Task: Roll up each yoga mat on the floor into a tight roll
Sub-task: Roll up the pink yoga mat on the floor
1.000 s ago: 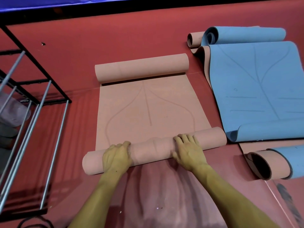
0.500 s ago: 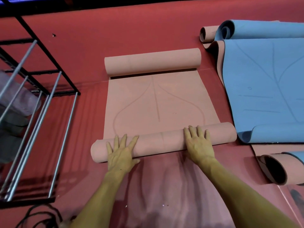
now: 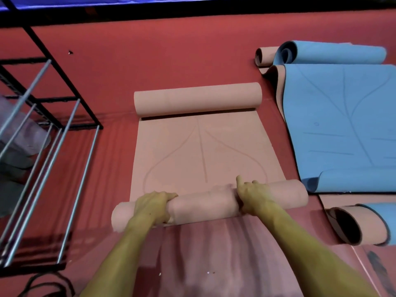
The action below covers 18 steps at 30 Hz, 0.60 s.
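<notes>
On the near roll [image 3: 205, 205], left hand [image 3: 153, 205] and right hand [image 3: 254, 196] curl gripping it.

Red carpeted floor [image 3: 171, 50]; black metal rack [image 3: 53, 116] at left

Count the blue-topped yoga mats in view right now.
2: one blue-topped yoga mat lies spread at right, both ends curled; another blue-and-pink rolled mat sits at the lower right edge, partly cut off. More may lie outside the frame.
</notes>
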Available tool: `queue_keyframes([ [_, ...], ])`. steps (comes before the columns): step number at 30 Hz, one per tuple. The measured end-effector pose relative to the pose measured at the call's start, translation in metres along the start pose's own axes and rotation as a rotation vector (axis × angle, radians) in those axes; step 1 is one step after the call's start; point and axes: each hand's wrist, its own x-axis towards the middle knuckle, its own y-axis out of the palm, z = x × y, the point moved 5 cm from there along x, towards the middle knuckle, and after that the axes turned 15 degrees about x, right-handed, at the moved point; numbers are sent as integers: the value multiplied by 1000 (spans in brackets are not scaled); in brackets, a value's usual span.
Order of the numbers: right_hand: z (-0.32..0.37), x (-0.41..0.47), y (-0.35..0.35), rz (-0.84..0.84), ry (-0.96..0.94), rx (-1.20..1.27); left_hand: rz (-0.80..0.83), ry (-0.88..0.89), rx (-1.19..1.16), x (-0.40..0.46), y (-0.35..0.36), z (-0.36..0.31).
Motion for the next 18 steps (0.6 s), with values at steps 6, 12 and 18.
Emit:
queue_keyframes([
  [6, -2, -3, 5, -45, 1, 32, -64, -61, -189, -1, 6, -1],
  [12, -12, 6, -8, -66, -52, 142, -183, -212, -183, 0, 1, 4],
  [18, -8, 4, -11, -80, -64, 174, -177, -196, -249, 4, -4, 6],
])
